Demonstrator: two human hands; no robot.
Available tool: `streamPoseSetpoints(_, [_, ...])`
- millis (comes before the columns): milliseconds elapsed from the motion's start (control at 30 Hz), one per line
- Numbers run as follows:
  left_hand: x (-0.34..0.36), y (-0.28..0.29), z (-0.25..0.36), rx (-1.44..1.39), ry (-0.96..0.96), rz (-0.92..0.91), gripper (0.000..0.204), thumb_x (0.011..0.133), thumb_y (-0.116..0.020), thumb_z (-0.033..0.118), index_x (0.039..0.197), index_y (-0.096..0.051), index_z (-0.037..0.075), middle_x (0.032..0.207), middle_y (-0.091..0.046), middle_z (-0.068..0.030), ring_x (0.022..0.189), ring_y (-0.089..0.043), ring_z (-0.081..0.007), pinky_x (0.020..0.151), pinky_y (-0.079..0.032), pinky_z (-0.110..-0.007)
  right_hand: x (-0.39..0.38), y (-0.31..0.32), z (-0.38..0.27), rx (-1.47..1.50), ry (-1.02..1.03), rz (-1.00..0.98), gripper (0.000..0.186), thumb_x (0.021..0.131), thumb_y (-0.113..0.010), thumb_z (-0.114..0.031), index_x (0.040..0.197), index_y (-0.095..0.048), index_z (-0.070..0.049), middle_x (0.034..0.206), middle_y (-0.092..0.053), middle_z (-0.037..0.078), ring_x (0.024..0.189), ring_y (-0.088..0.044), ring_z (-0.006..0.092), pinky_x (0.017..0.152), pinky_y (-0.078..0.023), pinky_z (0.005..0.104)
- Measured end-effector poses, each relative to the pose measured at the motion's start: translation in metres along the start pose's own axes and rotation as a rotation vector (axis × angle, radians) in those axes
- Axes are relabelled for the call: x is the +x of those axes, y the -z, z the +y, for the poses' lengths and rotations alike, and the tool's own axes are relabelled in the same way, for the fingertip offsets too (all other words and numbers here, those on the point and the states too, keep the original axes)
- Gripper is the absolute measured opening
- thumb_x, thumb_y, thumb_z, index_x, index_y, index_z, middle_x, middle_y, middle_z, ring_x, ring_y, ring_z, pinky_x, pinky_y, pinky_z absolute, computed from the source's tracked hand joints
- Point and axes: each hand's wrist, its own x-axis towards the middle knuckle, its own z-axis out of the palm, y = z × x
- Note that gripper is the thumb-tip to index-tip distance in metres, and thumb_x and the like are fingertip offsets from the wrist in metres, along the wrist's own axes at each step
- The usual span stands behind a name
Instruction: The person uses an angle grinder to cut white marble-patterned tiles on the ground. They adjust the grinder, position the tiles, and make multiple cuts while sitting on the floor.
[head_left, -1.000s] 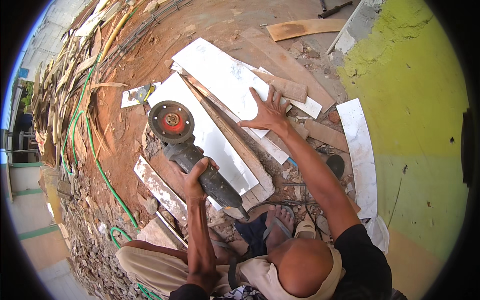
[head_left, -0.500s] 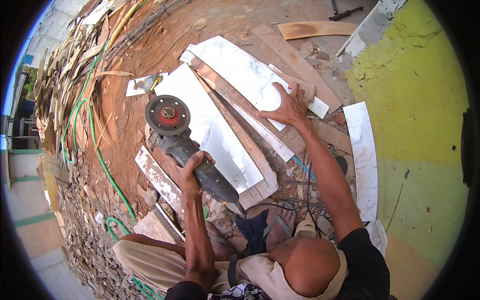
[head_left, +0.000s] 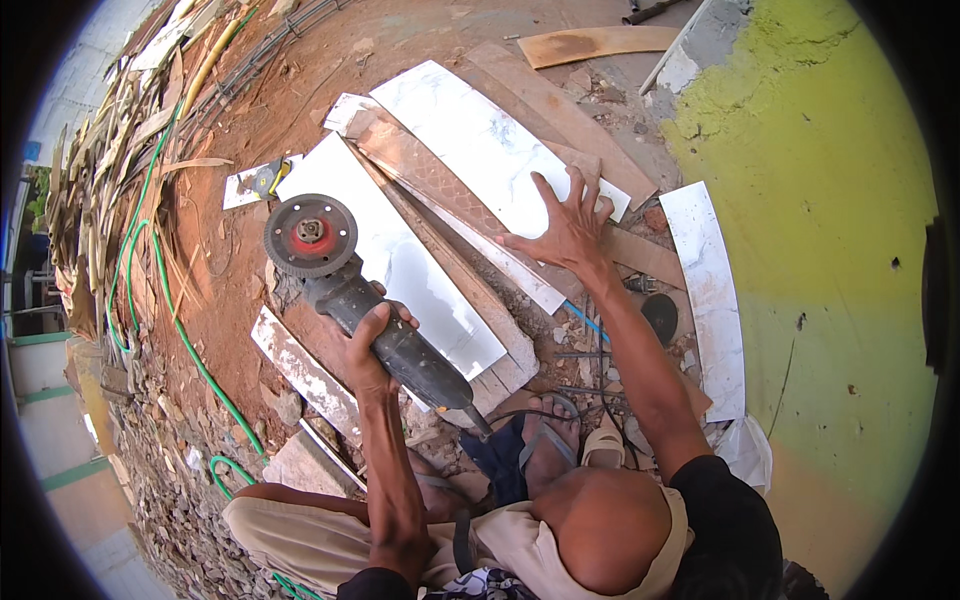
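My left hand (head_left: 368, 350) is wrapped round the dark body of an angle grinder (head_left: 405, 345). Its toothed cutting disc (head_left: 310, 236), red at the hub, faces up over a white tile (head_left: 425, 290). My right hand (head_left: 572, 228) has its fingers spread over the near end of a white marble-patterned tile strip (head_left: 470, 125); the fingertips seem to rest on it. Between the two white pieces lies a brown strip (head_left: 430, 165) with a crosshatched surface, white-edged along one side. A wooden board (head_left: 470, 310) shows under the white tile's right edge.
A yellow tape measure (head_left: 270, 178) lies on a tile scrap beyond the disc. Another long tile strip (head_left: 705, 300) lies by the yellow-green wall (head_left: 810, 200). A green hose (head_left: 185, 320) and piled wood strips (head_left: 120, 190) are left. Dark cables (head_left: 600, 385) cross the rubble near my feet.
My right hand and the marble-patterned strip have shifted right, away from the middle tile, exposing more of the brown strip. My left hand still holds the grinder. The whole view has shifted slightly.
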Motion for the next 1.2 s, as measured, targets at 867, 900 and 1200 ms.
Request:
streamPoseSetpoints(867, [-0.008,-0.079,-0.056,0.665,0.34,-0.758,0.067,0.095,-0.071,0.02,0.152,-0.041,0.004,0.128,-0.063,-0.0157,0.122,-0.059,-0.0259,0.103,-0.047,-0.043,-0.159,0.047,0.096,0.656,-0.359,0.132,0.044,0.081,-0.078,-0.024,0.114,-0.061,0.001,0.093,-0.07,0.013,0.083,-0.068,0.0234,0.079,-0.053,0.0384])
streamPoseSetpoints(900, [-0.014,-0.077,-0.058,0.69,0.368,-0.799,0.065,0.095,-0.07,0.02,0.151,-0.042,0.004,0.125,-0.064,-0.015,0.121,-0.059,-0.0249,0.102,-0.048,-0.042,-0.16,0.042,0.1,0.634,-0.374,0.144,0.042,0.082,-0.078,-0.025,0.113,-0.062,-0.001,0.093,-0.07,0.012,0.083,-0.067,0.0214,0.079,-0.053,0.0376])
streamPoseSetpoints(1200, [-0.081,-0.077,-0.123,0.891,0.367,-1.026,0.052,0.093,-0.063,0.011,0.14,-0.049,-0.005,0.119,-0.063,-0.0256,0.11,-0.064,-0.038,0.093,-0.051,-0.043,-0.16,0.005,0.088,0.671,-0.586,0.11,0.04,0.086,-0.077,-0.028,0.111,-0.063,0.0,0.091,-0.072,0.011,0.077,-0.068,0.0182,0.072,-0.054,0.0348])
